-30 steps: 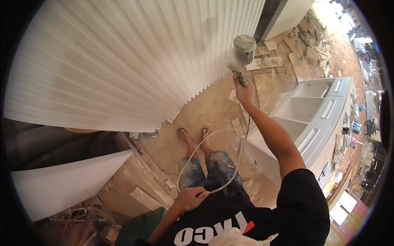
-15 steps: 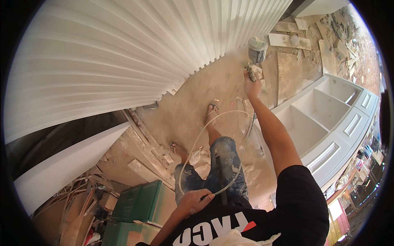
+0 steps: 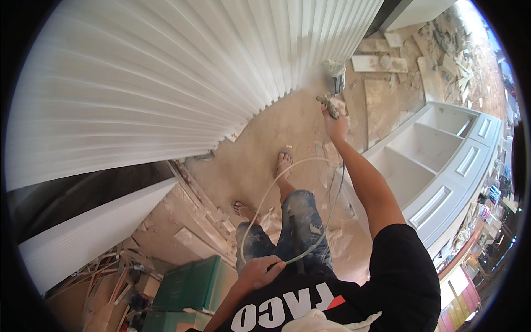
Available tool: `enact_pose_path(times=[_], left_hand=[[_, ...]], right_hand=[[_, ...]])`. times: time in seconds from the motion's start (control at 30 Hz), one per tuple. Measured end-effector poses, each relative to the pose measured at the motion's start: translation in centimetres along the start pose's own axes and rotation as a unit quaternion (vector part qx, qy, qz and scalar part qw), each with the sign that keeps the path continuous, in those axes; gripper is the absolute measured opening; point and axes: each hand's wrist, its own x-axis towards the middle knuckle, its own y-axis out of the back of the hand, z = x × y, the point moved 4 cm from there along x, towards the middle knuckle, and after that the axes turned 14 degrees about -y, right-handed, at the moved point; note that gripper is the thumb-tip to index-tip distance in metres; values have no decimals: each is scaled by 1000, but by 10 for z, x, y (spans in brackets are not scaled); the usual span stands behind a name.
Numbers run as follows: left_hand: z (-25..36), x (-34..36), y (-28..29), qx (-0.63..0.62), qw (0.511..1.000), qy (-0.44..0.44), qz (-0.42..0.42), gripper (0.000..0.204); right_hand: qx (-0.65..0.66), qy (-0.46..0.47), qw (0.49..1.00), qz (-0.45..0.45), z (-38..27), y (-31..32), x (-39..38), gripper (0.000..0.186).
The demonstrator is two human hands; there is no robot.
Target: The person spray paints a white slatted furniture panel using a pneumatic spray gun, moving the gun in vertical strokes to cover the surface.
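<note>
My right hand (image 3: 336,126) reaches forward, its fingers closed around a paint-crusted spray gun (image 3: 328,106). Just beyond the gun is a grey pot with a whitish crusted top (image 3: 334,77); whether the two are joined I cannot tell. A pale haze hangs between this pot and the lower edge of a large white fluted panel (image 3: 182,77). At my waist, my left hand (image 3: 262,272) is closed on a thin, clear hose (image 3: 303,254). The hose loops in front of my legs and runs up toward my right forearm.
A white cabinet frame with open compartments (image 3: 423,152) stands to the right. Boards and scraps (image 3: 381,63) litter the floor ahead. A second white panel (image 3: 99,229) lies at lower left, near green boxes (image 3: 188,285) and a heap of wood strips (image 3: 110,276).
My right hand has shifted slightly left and nearer with the spray gun, which is now tilted differently. The whole view has turned a little. My left hand keeps its hold on the hose.
</note>
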Motion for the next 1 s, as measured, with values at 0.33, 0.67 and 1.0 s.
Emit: enact_pose_path(times=[0.33,0.67,1.0], left_hand=[[50,-96,38,73,993,-86,44,41],[96,-130,120,211,954,-204,60,46],[100,-163,135,148,938,-284,134,43]], right_hand=[[199,174,963,59,-153,208,-143,37],[224,293,917,150,-320,403,-274,40],[276,390,843,247,-447,530,-380,57]])
